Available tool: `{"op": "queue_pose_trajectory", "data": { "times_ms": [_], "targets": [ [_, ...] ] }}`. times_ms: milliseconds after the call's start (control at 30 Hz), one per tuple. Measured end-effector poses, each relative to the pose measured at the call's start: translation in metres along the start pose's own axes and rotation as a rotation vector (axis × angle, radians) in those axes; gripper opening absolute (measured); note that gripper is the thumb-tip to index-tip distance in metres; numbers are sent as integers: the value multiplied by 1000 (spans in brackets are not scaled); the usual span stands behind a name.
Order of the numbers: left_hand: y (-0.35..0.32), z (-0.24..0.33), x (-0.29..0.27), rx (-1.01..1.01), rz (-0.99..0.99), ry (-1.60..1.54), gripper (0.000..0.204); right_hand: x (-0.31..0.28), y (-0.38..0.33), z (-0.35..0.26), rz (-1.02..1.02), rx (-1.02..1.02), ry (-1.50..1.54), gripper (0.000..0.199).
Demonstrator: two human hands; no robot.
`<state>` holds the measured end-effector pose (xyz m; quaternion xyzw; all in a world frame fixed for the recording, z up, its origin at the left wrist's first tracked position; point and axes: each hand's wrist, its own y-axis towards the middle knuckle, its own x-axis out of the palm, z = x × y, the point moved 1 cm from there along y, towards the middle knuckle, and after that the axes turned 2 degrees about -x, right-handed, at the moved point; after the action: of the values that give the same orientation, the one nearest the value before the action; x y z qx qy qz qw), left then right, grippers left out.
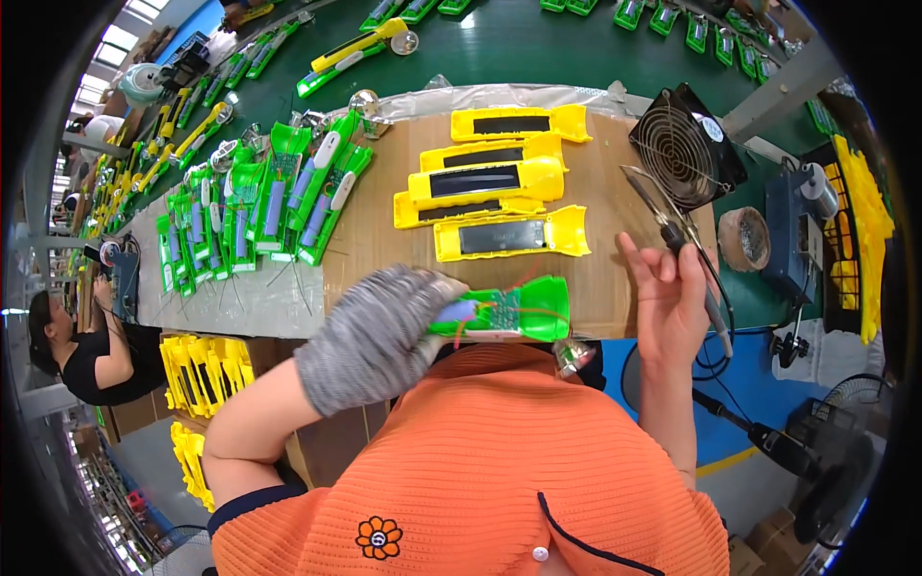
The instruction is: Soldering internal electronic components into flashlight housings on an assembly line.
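Note:
My left hand (pixel 370 336), in a grey knit glove, grips a green plastic half-shell (pixel 545 305) close to my chest. Inside the shell are a green circuit board (pixel 499 309), a blue-purple cylindrical battery (pixel 455 312) and thin red wires. A shiny round lamp reflector (pixel 573 356) hangs at the shell's right end. My bare right hand (pixel 669 298) is closed around a soldering iron (pixel 713 312), its tip pointing up and away to the left, apart from the shell. Several yellow half-shells with dark panels (pixel 475 180) lie beyond my hands on the cardboard.
Several green shells with batteries (pixel 274 206) crowd the left of the cardboard (pixel 605 278). At right are a metal-grilled fan (pixel 678 149), a round tub (pixel 744 239), a blue-grey soldering station (pixel 790 230) and a dark basket (pixel 843 259) with yellow parts. A co-worker (pixel 91 341) sits at far left.

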<state>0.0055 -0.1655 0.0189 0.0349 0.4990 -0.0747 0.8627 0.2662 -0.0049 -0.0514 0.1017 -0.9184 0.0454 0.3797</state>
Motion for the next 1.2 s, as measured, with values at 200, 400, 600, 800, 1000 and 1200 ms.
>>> {"op": "queue_pose_trajectory", "data": {
  "times_ms": [200, 400, 600, 800, 1000, 1200],
  "targets": [
    [7, -36, 12, -21, 48, 498, 47, 16, -7, 28, -21, 40, -51, 10],
    [1, -40, 13, -57, 124, 352, 47, 8, -18, 18, -118, -26, -73, 4],
    [-3, -48, 29, -78, 257, 263, 42, 13, -33, -3, -304, 57, -317, 14],
    [10, -36, 29, 109, 341, 20, 35, 8, -35, -3, -350, 178, -393, 25],
    [18, -45, 51, -112, 436, -616, 25, 8, -31, 6, -301, 298, -311, 21],
    [22, -45, 29, -117, 259, -453, 23, 12, -30, 14, -275, 350, -302, 20]
  ]
}}
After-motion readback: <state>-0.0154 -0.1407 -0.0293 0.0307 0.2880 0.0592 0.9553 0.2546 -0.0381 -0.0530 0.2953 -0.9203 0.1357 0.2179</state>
